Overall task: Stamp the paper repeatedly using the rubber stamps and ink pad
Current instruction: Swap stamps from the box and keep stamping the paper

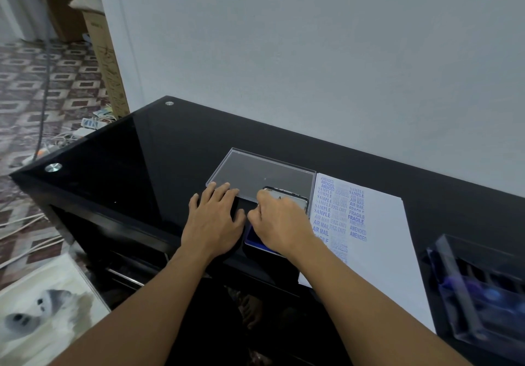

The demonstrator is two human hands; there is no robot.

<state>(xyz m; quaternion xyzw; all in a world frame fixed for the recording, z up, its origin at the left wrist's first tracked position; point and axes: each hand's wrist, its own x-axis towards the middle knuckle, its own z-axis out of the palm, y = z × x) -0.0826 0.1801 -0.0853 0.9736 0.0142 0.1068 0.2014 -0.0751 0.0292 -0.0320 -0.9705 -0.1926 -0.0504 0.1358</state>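
Over ink pad (254, 241), R grip (279, 223) curled, hold unclear; L grip (216, 220) flat on desk (142, 152).

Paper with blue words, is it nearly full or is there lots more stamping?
Not nearly. Done: the paper has columns of blue stamped words on its left part, like SAMPLE, AIR MAIL, AMENDED. In hand: the right hand curls over the blue ink pad, probably inking; what it holds is hidden. Left: the sheet's wide right side is blank.

On your paper (377, 223), near its left edge, blue stamped words read AMENDED, SAMPLE, AIR MAIL, FAX OUT and FRAGILE, each repeated. Lower prints there are too blurred to read.
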